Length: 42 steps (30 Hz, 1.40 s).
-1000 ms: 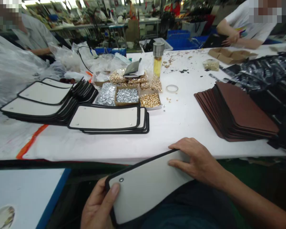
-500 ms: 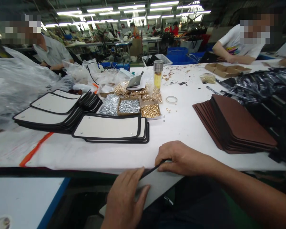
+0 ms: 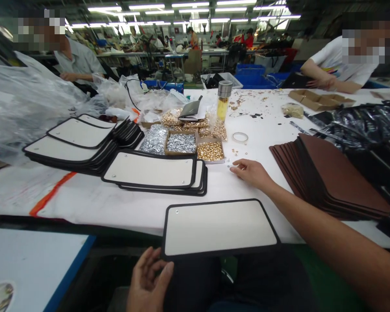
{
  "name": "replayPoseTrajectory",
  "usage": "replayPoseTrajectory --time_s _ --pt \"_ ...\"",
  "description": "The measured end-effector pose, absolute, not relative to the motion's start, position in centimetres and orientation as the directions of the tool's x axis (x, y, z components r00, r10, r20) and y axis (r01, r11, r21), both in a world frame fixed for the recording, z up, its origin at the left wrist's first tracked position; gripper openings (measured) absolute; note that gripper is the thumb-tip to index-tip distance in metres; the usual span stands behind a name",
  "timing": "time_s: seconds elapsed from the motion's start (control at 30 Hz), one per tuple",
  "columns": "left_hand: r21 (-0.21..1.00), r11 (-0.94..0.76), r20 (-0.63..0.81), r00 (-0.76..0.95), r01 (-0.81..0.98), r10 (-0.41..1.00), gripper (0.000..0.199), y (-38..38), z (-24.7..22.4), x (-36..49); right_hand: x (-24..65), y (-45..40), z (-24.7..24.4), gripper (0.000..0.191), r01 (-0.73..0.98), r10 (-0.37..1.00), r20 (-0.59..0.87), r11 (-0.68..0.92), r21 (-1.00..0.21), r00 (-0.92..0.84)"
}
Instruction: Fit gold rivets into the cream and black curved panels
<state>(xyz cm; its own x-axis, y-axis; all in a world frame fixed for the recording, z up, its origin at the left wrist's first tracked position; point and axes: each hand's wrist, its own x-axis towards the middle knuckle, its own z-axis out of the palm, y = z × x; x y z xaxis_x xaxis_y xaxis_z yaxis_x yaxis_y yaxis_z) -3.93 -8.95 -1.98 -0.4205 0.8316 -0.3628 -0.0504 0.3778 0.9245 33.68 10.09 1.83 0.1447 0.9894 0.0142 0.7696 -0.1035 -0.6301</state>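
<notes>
A pale panel with a black border point(image 3: 221, 227) lies across the table's front edge, one small metal ring at its upper left corner. My left hand point(image 3: 151, 279) is beside the panel's lower left corner, fingers loosely curled and apart from the thumb, holding nothing visible. Farther forward, my right hand point(image 3: 251, 173) reaches over the white table with fingers stretched out. Its fingertips are at a few loose metal washers point(image 3: 228, 166), and none is plainly in its grasp. A box of silver washers point(image 3: 181, 143) and a box of gold-coloured fasteners point(image 3: 210, 151) stand to its left.
Finished-looking bordered panels point(image 3: 149, 169) are stacked left of centre, with a taller stack point(image 3: 68, 149) behind. Brown panels point(image 3: 341, 173) fan out at the right. A tape roll point(image 3: 240, 137) and a lidded bottle point(image 3: 223, 102) stand farther back. Two people sit across the table.
Both hands have let go of the panel, which was tilted between them and now lies face up. My right hand has moved forward to the loose washers; my left has drawn back slightly.
</notes>
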Motion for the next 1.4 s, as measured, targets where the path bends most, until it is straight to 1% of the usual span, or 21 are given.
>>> replayPoseTrajectory --time_s 0.1,0.17,0.23,0.33,0.47,0.5,0.57,0.6,0.63,0.67,0.7,0.73,0.8,0.83,0.87,0.9,0.93,1.0,1.13,1.23,1.4 --pt "0.864 0.447 -0.501 -0.314 -0.232 0.807 0.072 -9.7 -1.3 -2.0 33.1 12.3 0.8 0.040 0.816 0.977 0.045 -0.147 -0.559 0.207" --pt "0.855 0.428 -0.503 -0.261 -0.295 0.824 0.061 -9.7 -0.9 -0.9 32.9 12.8 0.4 0.032 0.839 0.975 0.053 -0.157 -0.520 0.216" --pt "0.858 0.392 -0.481 -0.254 -0.331 0.839 0.054 -9.5 -0.6 0.2 32.8 12.8 0.2 0.028 0.853 0.976 0.055 -0.155 -0.499 0.209" --pt "0.872 0.343 -0.449 -0.288 -0.350 0.846 0.047 -9.2 -0.2 1.1 32.8 12.4 0.3 0.026 0.850 0.978 0.063 -0.140 -0.507 0.198" --pt "0.914 0.228 -0.346 -0.353 -0.336 0.869 0.048 -8.9 1.4 0.6 31.7 10.2 1.8 0.024 0.797 0.978 0.102 -0.086 -0.598 0.182" --pt "0.939 0.179 -0.287 -0.381 -0.294 0.879 0.047 -8.7 2.2 0.1 31.1 9.2 2.7 0.025 0.772 0.978 0.123 -0.054 -0.634 0.170" --pt "0.989 0.053 -0.109 -0.425 -0.141 0.899 0.043 -8.1 4.1 -1.0 29.7 6.5 5.2 0.024 0.699 0.971 0.220 0.090 -0.710 0.098" --pt "0.999 -0.020 0.000 -0.428 -0.043 0.904 0.040 -7.6 5.2 -1.5 28.9 5.0 6.8 0.021 0.621 0.945 0.327 0.247 -0.744 0.016" --pt "0.994 -0.098 0.111 -0.417 0.053 0.902 0.036 -7.1 6.5 -2.0 28.0 3.3 8.5 0.017 0.538 0.888 0.452 0.420 -0.731 -0.079" --pt "0.972 -0.178 0.224 -0.386 0.151 0.895 0.031 -6.7 7.8 -2.4 27.1 1.7 10.4 0.011 0.488 0.819 0.547 0.554 -0.674 -0.173" --pt "0.926 -0.272 0.349 -0.324 0.261 0.879 0.026 -6.2 9.2 -2.8 26.2 0.2 12.2 0.006 0.469 0.745 0.621 0.651 -0.597 -0.245" --pt "0.844 -0.384 0.484 -0.223 0.374 0.846 0.021 -5.8 10.7 -3.0 25.4 -1.2 13.9 0.006 0.467 0.669 0.681 0.725 -0.506 -0.299" --pt "0.579 -0.606 0.688 0.071 0.545 0.722 0.025 -5.4 13.3 -3.1 24.1 -3.5 16.3 0.011 0.494 0.543 0.754 0.802 -0.335 -0.369" --pt "0.431 -0.691 0.732 0.223 0.581 0.644 0.031 -5.3 14.5 -3.1 23.6 -4.3 16.9 0.012 0.505 0.499 0.771 0.820 -0.271 -0.396" --pt "0.303 -0.748 0.739 0.349 0.591 0.576 0.035 -5.3 15.3 -3.1 23.2 -5.1 17.1 0.013 0.509 0.473 0.776 0.829 -0.232 -0.417" --pt "0.208 -0.783 0.731 0.439 0.586 0.522 0.036 -5.4 15.9 -3.0 22.9 -5.7 16.8 0.014 0.507 0.465 0.776 0.833 -0.220 -0.427" --pt "0.149 -0.805 0.718 0.497 0.574 0.487 0.035 -5.6 16.1 -2.9 22.6 -6.3 16.0 0.015 0.503 0.470 0.773 0.833 -0.230 -0.426" --pt "0.111 -0.840 0.710 0.549 0.531 0.441 0.030 -6.0 15.6 -2.7 22.3 -7.5 13.7 0.015 0.495 0.505 0.773 0.819 -0.289 -0.384" --pt "0.213 -0.870 0.693 0.558 0.445 0.456 0.030 -7.3 12.3 -2.3 21.9 -10.2 8.6 0.012 0.474 0.595 0.766 0.763 -0.440 -0.246" --pt "0.298 -0.860 0.639 0.583 0.415 0.502 0.029 -8.4 10.4 -2.0 21.8 -11.8 6.6 0.012 0.449 0.665 0.718 0.716 -0.534 -0.206" --pt "0.385 -0.855 0.580 0.629 0.348 0.517 0.022 -9.2 9.4 -1.5 22.4 -12.9 5.1 0.012 0.420 0.675 0.701 0.719 -0.554 -0.229"
